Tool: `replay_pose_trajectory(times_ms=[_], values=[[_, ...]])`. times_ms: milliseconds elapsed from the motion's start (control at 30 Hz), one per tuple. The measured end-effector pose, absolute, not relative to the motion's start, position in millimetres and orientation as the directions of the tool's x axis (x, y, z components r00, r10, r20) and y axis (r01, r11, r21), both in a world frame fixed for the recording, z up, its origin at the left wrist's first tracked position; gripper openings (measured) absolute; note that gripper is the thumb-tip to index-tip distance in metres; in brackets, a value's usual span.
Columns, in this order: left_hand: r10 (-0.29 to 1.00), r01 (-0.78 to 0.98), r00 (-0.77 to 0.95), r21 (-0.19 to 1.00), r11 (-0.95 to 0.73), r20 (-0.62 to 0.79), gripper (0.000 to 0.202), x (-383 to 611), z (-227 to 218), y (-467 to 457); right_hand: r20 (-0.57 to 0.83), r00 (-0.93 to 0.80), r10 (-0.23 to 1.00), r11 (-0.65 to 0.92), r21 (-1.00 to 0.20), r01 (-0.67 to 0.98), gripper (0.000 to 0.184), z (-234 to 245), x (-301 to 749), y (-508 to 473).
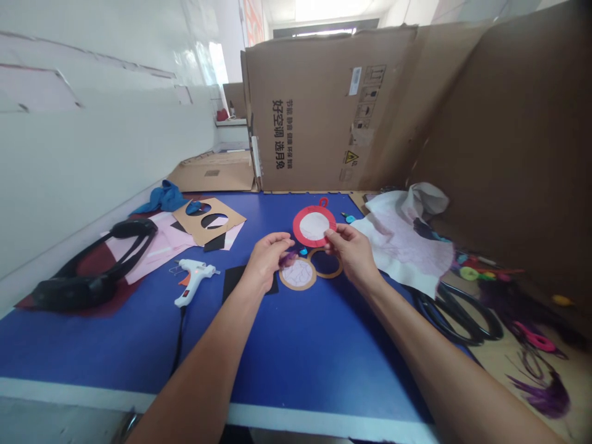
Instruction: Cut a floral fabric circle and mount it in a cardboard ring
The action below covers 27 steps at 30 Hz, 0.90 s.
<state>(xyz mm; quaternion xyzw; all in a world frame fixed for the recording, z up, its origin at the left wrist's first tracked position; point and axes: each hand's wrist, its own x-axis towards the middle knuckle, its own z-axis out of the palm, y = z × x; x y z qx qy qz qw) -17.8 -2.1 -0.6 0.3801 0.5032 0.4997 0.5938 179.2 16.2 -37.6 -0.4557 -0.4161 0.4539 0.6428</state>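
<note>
Between thumb and fingers, my right hand [351, 251] pinches the edge of a red-rimmed disc [298, 227] with a white centre. A small red loop [324, 202] sticks up from the disc's top. My left hand [267, 259] is closed in a pinch on a purple tassel [289, 258], which looks blurred. Below the hands lie a cardboard ring with a pale patterned centre [298, 274] and an open cardboard ring [341, 269]. A small blue piece [303, 251] shows between the hands. Black sheet [234, 280] lies partly under my left hand.
A white glue gun [197, 277] lies left, its cord running to the front edge. Further left are a black headset [78, 290] and cut cardboard [231, 216]. White cloth [398, 234], black handles [462, 314] and pink scissors [536, 339] lie right. Cardboard walls [324, 123] stand behind.
</note>
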Motion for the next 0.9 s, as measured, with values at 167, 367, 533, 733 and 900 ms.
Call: replay_pose_trajectory(times_ms=[167,367,533,733,900], values=[[0.977,-0.234,-0.107,0.960,0.157,-0.186,0.020,-28,-1,7,0.085,0.251,0.964,0.128,-0.979,-0.161,0.035,-45,179,31],[0.985,0.176,-0.150,0.979,0.107,-0.081,0.020,-32,-9,10,0.078,0.251,0.965,0.056,-0.994,0.092,0.040,-44,187,26],[0.993,0.680,-0.022,0.730,-0.070,0.115,0.018,-35,-12,8,0.088,0.089,0.992,0.040,-0.895,0.445,0.027,-33,179,4],[0.993,0.907,0.107,0.405,-0.114,0.040,0.032,-31,-16,-3,0.028,0.027,0.999,-0.003,-0.633,0.774,0.013,-18,169,-13],[0.990,0.939,0.144,0.315,-0.139,0.007,0.034,-29,-20,-7,-0.044,-0.027,0.999,0.001,-0.512,0.859,0.021,-14,165,-15]])
